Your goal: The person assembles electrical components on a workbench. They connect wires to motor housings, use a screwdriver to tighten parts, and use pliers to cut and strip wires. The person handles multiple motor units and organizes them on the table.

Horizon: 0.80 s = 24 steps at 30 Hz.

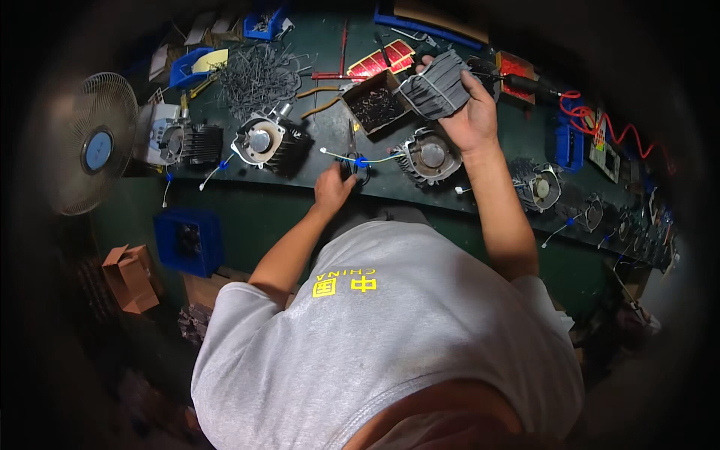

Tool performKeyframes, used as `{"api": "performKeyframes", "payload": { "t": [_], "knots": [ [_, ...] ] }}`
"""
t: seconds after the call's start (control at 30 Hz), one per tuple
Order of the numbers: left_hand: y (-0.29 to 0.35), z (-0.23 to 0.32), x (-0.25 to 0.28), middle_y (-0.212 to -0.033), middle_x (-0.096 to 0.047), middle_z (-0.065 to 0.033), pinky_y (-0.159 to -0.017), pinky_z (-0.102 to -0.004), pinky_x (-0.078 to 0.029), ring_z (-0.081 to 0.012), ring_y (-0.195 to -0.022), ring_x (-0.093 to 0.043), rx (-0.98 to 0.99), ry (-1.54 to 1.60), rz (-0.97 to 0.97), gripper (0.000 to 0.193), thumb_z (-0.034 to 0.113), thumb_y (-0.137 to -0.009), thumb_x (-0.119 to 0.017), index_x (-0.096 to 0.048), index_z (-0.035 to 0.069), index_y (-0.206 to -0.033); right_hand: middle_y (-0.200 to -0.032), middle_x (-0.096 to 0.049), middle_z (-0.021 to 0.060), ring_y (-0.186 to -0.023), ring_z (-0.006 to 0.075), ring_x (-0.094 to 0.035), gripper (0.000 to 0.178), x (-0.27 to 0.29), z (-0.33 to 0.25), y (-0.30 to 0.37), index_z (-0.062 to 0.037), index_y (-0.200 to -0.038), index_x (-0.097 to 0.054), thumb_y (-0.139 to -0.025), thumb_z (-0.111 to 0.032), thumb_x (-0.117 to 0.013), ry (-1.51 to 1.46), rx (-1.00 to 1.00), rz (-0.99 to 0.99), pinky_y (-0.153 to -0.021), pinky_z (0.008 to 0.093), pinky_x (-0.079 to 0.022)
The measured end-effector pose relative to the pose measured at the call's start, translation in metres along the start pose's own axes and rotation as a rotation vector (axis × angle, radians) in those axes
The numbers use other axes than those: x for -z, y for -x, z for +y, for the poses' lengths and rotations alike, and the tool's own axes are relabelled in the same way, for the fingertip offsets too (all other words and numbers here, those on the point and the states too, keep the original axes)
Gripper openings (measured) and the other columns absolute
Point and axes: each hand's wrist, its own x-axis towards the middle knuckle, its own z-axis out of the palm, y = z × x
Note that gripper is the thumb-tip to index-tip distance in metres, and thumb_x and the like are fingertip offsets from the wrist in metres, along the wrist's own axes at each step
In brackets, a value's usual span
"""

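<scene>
My right hand [474, 118] is raised over the bench, its fingers wrapped round a bundle of grey strips [439, 86] with a pale band across it. Lower and to the left, my left hand [332, 187] closes at the handles of dark scissors [365, 174] lying near the bench's front edge. A thin cable with a blue clip [361, 162] crosses the scissors. That cable leads to a finned metal housing [430, 154] below the bundle. Left of the scissors sits another finned housing [260, 140]. An open box of small dark parts [375, 104] stands beside the bundle.
A heap of loose dark strips [262, 79] lies at the back left, near blue bins [196, 67]. A fan [97, 146] stands far left. Orange-handled pliers [319, 102] touch the box. More housings [541, 187] line the right side, below a red coiled hose [600, 124].
</scene>
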Motion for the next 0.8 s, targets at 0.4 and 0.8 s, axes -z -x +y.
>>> {"api": "performKeyframes", "payload": {
  "t": [0.4, 0.8],
  "knots": [
    [-0.025, -0.009, -0.027, -0.111, -0.074, -0.0200, -0.093, -0.0481, -0.056, -0.0391, -0.108, -0.070, 0.450, -0.065, -0.039, 0.055, 0.039, -0.066, -0.086, -0.071, 0.003, -0.106, -0.149, -0.051, 0.0288, -0.139, 0.0442, -0.049, 0.063, -0.015, -0.003, 0.008, 0.0054, -0.145, -0.047, -0.106, -0.044, -0.041, -0.035, 0.003, 0.038, -0.119, 0.0577, -0.037],
    [0.068, 0.010, 0.118, -0.090, -0.064, -0.0105, -0.068, -0.0338, -0.049, -0.0179, -0.075, -0.060, -0.126, 0.308, -0.131, 0.034, 0.008, -0.082, -0.070, -0.058, 0.003, -0.113, -0.138, -0.061, 0.0253, -0.130, 0.0375, -0.059, 0.074, -0.038, -0.001, 0.008, 0.0065, -0.140, -0.051, -0.105, -0.057, -0.041, -0.044, 0.068, -0.025, -0.115, 0.0502, -0.043]
  ]
}}
